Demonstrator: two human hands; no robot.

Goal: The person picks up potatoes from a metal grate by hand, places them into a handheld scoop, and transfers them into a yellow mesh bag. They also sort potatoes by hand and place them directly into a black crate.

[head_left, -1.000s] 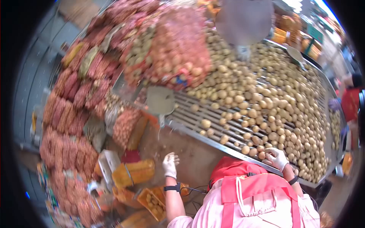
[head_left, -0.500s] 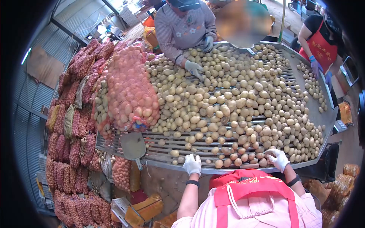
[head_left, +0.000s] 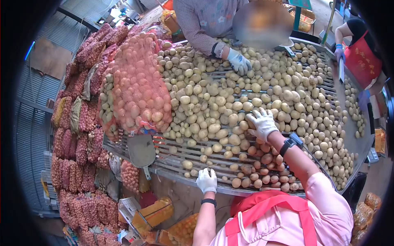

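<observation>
My right hand point(head_left: 262, 124), in a white glove, reaches over the middle of the heap with its fingers spread against the potatoes point(head_left: 234, 140). Those potatoes lie loose across a slatted metal table point(head_left: 176, 164). At the front rim, my left hand point(head_left: 206, 180), also gloved in white, rests with fingers loosely bent and apart; no held object shows in it. Several darker potatoes point(head_left: 266, 158) lie below my right forearm. Near the left hand is a small potato point(head_left: 187, 165) on the slats.
A full red mesh sack point(head_left: 141, 82) lies on the table's left, beside a metal scoop point(head_left: 141, 151). Across from me, a co-worker's gloved hand point(head_left: 239, 61) touches potatoes. Another person in a red apron point(head_left: 362, 61) stands far right. Stacked sacks point(head_left: 84, 147) line the left.
My right hand has moved from the front rim forward and left onto the heap. My left hand has barely shifted. The co-worker's hand opposite has moved right, and the view has tilted slightly.
</observation>
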